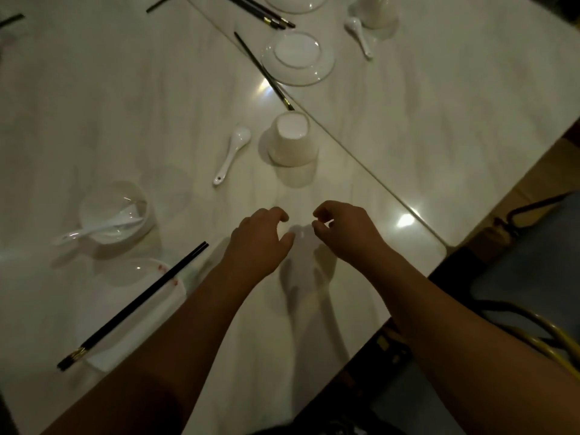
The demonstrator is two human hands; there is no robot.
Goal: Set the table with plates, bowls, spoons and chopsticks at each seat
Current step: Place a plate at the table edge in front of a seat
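Left hand (pixel 260 240) and right hand (pixel 345 230) are held over the white table (pixel 94 105) at centre frame, fingers loosely curled, nothing gripped. Just above them an upturned bowl (pixel 292 139) and a spoon (pixel 233 153) are noted. At lower left, black chopsticks (pixel 135 304) are laid across a plate (pixel 150 315).

Reaching forward with both bare arms, left hand (pixel 260 237) and right hand (pixel 342 229) close together, fingers loosely curled, empty.
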